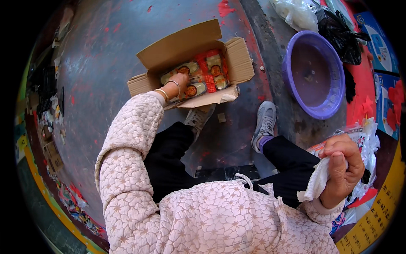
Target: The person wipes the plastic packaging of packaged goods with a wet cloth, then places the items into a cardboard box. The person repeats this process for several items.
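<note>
Starting at the left, we see our left hand point(179, 82) reaching down into an open cardboard box point(173, 48) on the floor. Its fingertips are hidden, so we cannot tell whether they have closed on anything. Under and beside it, inside the box, lie the printed packs point(215, 70). We judge them light and soft-skinned, with a slick, film-like wrapper that may slide; pinching an edge or cupping the sides looks safer than pressing the middle. The packs bear red panels and round orange-brown pictures, their lettering too small to read.

Further right stands a purple basin point(289, 76) with murky liquid. Below it, our right hand point(344, 163) is curled around a crumpled white cloth point(316, 180). At the far right, a yellow strip point(376, 216) carries rows of dark characters, and blue cartons point(382, 101) show pale printing.
</note>
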A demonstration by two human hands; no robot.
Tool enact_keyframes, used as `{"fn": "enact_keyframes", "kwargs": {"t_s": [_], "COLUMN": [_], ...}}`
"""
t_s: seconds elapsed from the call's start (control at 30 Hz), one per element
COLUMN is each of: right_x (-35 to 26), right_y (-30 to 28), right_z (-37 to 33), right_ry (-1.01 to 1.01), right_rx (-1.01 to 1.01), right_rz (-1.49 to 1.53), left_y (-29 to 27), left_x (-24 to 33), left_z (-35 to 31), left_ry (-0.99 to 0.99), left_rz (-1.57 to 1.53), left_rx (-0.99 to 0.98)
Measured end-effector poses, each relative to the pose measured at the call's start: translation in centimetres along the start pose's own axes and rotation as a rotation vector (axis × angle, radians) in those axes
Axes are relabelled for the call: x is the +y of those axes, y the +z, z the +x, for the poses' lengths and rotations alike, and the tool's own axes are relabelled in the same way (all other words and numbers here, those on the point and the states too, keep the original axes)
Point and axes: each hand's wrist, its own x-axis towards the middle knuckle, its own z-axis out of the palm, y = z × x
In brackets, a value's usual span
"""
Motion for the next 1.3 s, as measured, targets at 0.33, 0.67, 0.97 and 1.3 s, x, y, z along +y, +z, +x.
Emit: {"fn": "enact_keyframes", "kwargs": {"t_s": [0.33,0.67,0.97,1.3], "right_x": [0.4,2.8,1.6,4.7], "right_y": [-0.2,1.5,2.6,-8.1], "right_z": [0.1,0.8,0.9,-0.6], "right_ry": [-0.004,-0.21,-0.183,-0.15], "right_rx": [-0.023,-0.025,0.07,0.711], "right_rz": [0.038,-0.119,-0.351,0.273], "left_y": [-0.1,4.3,-6.7,-19.0], "left_x": [-2.0,-2.8,-2.7,19.2], "left_z": [-0.4,1.7,2.4,-12.6], "left_ry": [0.009,0.075,0.033,0.646], "left_rz": [0.089,-0.005,-0.077,-0.761], "left_rx": [-0.224,-0.256,-0.315,0.133]}}
